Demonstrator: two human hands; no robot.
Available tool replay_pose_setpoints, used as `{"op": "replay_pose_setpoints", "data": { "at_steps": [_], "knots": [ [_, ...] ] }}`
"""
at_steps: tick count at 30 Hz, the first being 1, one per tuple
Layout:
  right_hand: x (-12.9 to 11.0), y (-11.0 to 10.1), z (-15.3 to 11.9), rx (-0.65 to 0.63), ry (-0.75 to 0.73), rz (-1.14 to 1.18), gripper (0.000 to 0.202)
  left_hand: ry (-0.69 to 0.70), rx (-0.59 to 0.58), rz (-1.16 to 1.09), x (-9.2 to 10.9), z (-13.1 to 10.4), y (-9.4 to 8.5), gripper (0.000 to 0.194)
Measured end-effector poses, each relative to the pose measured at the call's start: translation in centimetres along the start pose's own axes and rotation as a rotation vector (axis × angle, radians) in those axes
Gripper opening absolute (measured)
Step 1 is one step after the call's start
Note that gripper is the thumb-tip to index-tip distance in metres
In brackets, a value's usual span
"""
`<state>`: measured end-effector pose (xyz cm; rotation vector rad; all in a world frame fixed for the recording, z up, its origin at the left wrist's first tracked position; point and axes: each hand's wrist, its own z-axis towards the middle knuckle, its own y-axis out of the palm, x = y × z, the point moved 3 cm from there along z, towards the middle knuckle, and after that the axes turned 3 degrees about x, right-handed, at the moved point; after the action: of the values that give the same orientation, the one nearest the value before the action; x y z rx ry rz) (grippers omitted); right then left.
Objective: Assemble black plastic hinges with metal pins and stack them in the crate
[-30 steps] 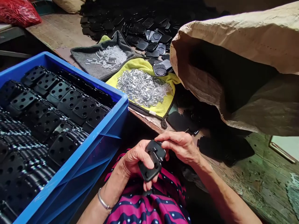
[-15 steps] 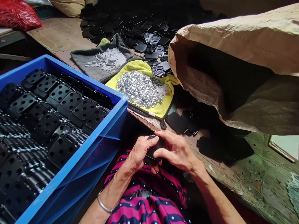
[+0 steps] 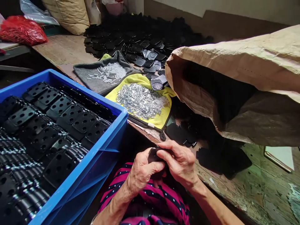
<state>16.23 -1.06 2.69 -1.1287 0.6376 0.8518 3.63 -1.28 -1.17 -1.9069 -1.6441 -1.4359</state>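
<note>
Over my lap, my left hand (image 3: 142,170) grips a small black plastic piece (image 3: 152,156), its thumb pressed across the front. My right hand (image 3: 177,159) pinches the upper right edge of the same piece between thumb and fingers. Much of the piece is hidden behind my fingers. Just beyond my hands, a yellow cloth (image 3: 109,95) bears a heap of small shiny metal pins (image 3: 142,101). Behind it, a grey cloth (image 3: 85,78) carries small white plastic bits (image 3: 110,72). Flat black plates (image 3: 177,132) lie on the table to the right of the yellow cloth.
At my left stands a blue crate (image 3: 103,137) with rows of black pieces with holes (image 3: 61,104). A large open paper sack (image 3: 234,59) lies on the right of the worn wooden table (image 3: 255,187). At the back are a dark pile of black parts (image 3: 131,34) and a red bag (image 3: 22,31).
The view has tilted up slightly. My left thumb has moved lower across the black piece, and my right fingers have drawn together at its upper edge.
</note>
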Motion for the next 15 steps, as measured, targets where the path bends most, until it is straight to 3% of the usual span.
{"op": "replay_pose_setpoints", "data": {
  "at_steps": [3,7,11,15],
  "knots": [
    [1.6,0.5,2.6,-0.242,0.063,-0.009,0.012,-0.041,0.062,0.019,-0.4,0.9,-1.2,0.024],
    [4.0,1.2,7.4,-0.144,-0.049,-0.363,0.007,-0.038,0.148,0.105,-0.1,1.8,-2.2,0.023],
    [5.1,3.8,10.3,-0.293,-0.124,-0.773,0.01,-0.004,0.253,0.298,1.0,1.7,-3.0,0.017],
    [4.6,4.8,10.6,-0.382,-0.161,-1.003,0.015,0.119,0.387,0.632,2.2,1.7,-4.1,0.01]
  ]
}}
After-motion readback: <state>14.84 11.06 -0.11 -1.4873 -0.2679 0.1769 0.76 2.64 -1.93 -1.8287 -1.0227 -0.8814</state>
